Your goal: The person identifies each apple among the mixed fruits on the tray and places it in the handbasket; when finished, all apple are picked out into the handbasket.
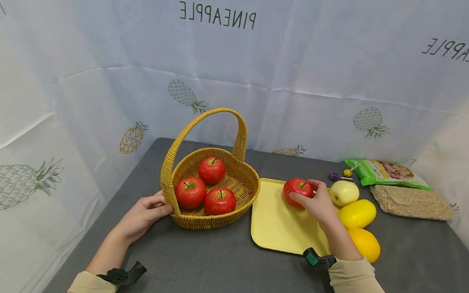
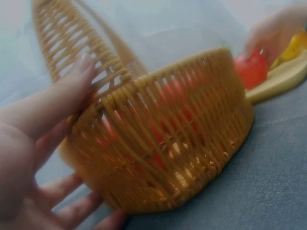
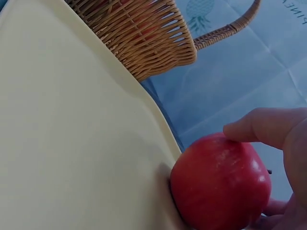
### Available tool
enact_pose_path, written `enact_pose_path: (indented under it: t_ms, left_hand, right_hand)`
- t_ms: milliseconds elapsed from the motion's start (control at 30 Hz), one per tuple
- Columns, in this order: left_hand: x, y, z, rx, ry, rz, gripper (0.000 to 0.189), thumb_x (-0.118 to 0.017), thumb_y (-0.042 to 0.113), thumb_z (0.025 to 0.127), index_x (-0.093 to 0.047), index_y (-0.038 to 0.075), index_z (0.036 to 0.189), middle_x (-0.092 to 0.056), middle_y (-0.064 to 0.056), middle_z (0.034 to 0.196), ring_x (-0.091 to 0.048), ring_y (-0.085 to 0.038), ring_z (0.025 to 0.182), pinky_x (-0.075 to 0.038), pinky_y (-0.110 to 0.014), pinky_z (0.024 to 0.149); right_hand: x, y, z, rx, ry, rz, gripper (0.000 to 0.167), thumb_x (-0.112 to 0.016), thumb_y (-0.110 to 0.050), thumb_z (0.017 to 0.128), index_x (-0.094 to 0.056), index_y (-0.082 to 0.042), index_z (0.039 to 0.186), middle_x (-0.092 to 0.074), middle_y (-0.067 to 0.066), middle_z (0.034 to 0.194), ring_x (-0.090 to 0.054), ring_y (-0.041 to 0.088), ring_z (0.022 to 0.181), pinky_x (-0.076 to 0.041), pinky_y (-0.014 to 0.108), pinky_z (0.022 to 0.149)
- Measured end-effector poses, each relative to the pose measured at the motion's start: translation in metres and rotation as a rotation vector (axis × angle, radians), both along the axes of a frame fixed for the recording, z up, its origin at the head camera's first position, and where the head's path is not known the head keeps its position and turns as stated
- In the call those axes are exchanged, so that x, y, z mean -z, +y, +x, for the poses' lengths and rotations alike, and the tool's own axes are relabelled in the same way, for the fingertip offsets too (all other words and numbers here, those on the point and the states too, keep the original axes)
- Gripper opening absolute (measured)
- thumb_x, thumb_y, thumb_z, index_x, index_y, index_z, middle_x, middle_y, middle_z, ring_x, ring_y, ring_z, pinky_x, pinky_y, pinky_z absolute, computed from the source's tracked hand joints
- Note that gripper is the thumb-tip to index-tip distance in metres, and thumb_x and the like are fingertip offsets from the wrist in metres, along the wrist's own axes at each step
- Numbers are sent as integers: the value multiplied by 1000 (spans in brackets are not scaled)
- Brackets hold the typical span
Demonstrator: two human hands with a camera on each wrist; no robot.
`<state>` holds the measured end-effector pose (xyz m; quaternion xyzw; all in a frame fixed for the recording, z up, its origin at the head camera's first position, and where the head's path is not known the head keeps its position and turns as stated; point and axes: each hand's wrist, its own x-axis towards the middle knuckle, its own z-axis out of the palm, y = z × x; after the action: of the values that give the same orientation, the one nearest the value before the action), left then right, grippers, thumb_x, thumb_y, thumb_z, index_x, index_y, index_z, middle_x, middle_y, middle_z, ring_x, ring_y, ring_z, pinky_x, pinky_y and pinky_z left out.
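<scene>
A yellow wicker basket (image 1: 209, 222) with a tall arched handle stands left of centre and contains three red apples (image 1: 219, 201). My left hand (image 1: 145, 213) holds its left side, the thumb at the foot of the handle and the other fingers along the woven wall (image 2: 158, 153). On the pale yellow tray (image 1: 279, 227) to the right, my right hand (image 1: 320, 203) grips another red apple (image 1: 297, 190) between thumb and fingers. The right wrist view shows this apple (image 3: 218, 184) close over the tray by its edge, stem turned toward the palm.
Along the tray's right side are a pale green round fruit (image 1: 343, 192), a yellow oval fruit (image 1: 358, 213) and an orange-yellow fruit (image 1: 365, 245). Behind them lie two wrapped lollipops (image 1: 347, 172), a green food packet (image 1: 390, 173) and a clear grain bag (image 1: 414, 203). Pineapple-print cloth hangs around the grey table (image 1: 211, 270).
</scene>
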<state>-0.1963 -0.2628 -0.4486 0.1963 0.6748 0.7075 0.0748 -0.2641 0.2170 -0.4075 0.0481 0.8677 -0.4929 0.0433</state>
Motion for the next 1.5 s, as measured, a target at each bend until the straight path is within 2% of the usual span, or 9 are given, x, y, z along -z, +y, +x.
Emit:
enact_pose_path:
  t_ms: [167,367,500,1067,1333,1500]
  left_hand:
    - [-1,1,0,0,4,-4,20,-60,1,102,-74,1,116,-43,-7,149,-37,-12,139,-48,-27,100]
    - [-2,1,1,-10,1,-8,19,-61,2,102,-75,3,114,-43,-6,150,-34,-11,140,-47,-26,101]
    - [-2,1,1,-14,7,-14,18,-61,1,102,-74,3,114,-44,-7,149,-35,-12,140,-47,-26,101]
    - [-1,1,2,-30,-2,-26,18,-62,2,102,-74,1,115,-42,-11,151,-34,-11,141,-47,-26,101]
    - [-1,1,3,-21,1,-11,19,-61,1,102,-74,2,115,-44,-9,149,-35,-11,140,-48,-27,100]
    - [-2,0,4,-30,-2,-19,18,-62,2,102,-74,2,115,-44,-9,149,-34,-10,140,-48,-26,101]
  right_hand:
    - [0,-1,1,-45,-10,-33,97,-79,-36,91,-19,3,156,-30,29,153,-38,43,136,-36,55,113]
    - [1,-4,2,-139,-24,-26,108,-81,-40,89,-12,-1,162,-27,27,159,-37,44,139,-37,57,112]
    - [3,-7,2,-182,-25,1,109,-80,-44,89,-12,-3,163,-29,26,158,-38,44,138,-39,57,110]
    - [8,-12,3,-178,-2,57,100,-83,-52,84,-32,-6,157,-45,25,148,-48,41,130,-47,54,102]
    - [7,-20,7,-195,-10,-10,93,-86,-48,82,-41,-6,152,-54,20,140,-55,35,121,-52,44,93]
    - [6,-26,9,-200,-5,-17,91,-86,-48,82,-44,-7,151,-55,19,139,-56,33,120,-52,44,92]
